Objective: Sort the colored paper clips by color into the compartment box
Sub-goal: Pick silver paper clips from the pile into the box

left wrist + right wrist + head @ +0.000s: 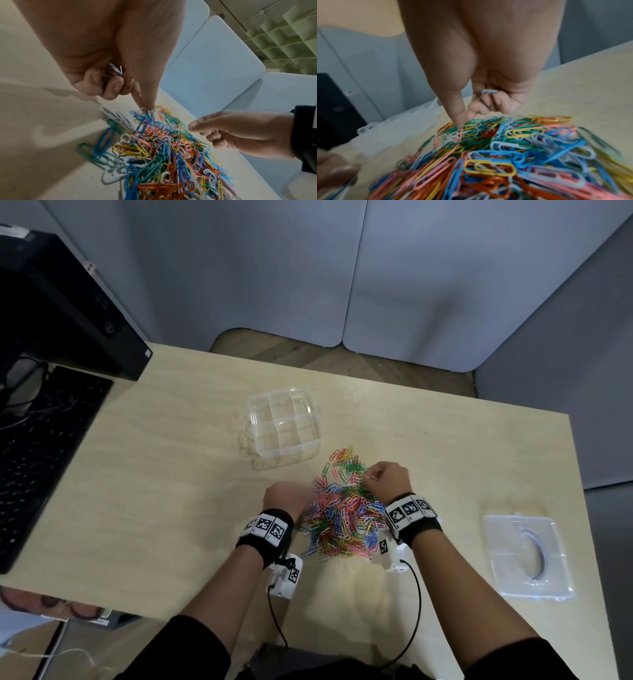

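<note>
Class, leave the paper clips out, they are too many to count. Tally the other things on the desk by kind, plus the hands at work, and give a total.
Compartment box: 1
Clear lid: 1
Keyboard: 1
Hands: 2, the left hand and the right hand
Paper clip pile: 1, clips uncounted
Total: 6

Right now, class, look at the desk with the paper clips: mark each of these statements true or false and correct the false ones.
1. The compartment box already holds sorted clips. False: its compartments look empty.
2. The paper clip pile lies between the two hands. True.
3. The right hand holds white clips in its curled fingers. True.
4. The clear lid sits on the box. False: it lies apart, at the person's right.
5. The left hand is empty. False: it grips a few clips.
</note>
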A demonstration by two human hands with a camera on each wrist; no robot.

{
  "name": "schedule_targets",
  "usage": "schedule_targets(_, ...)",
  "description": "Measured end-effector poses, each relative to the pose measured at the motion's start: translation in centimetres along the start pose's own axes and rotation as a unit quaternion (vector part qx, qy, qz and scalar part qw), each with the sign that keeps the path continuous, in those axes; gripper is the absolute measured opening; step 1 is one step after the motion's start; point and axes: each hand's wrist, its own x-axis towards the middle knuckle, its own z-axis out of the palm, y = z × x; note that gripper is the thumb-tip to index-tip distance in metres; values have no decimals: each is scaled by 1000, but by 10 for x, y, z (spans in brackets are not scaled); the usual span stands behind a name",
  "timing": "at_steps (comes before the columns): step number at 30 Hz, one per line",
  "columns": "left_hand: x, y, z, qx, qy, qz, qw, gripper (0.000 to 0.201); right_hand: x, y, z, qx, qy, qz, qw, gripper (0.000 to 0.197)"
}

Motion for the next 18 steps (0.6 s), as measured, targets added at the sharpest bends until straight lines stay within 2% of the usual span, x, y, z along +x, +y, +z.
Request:
schedule_targets(4, -2, -2, 0, -20, 21, -6, 1000, 20, -4, -21, 10, -71, -4, -43, 997, 18)
schedule_targets(7, -4, 1, 2, -32, 10, -4, 999, 16, -3, -36, 18, -133, 4, 5, 991, 31)
schedule_targets(9, -4, 3, 4, -28, 4, 6, 1000, 13, -1, -38, 22, -128, 3, 35, 991, 27)
schedule_targets(11, -2, 5, 5, -26, -5, 8, 1000, 11, 0, -36, 25, -97, -1, 42, 994, 16)
schedule_targets(15, 3, 10, 11, -10, -7, 20, 1000, 9, 0, -20, 19, 24, 2, 30, 999, 13)
schedule_targets(18, 9, 23, 18, 28, 1, 49, 998, 11, -6, -7, 9, 128, -15, 19, 991, 16)
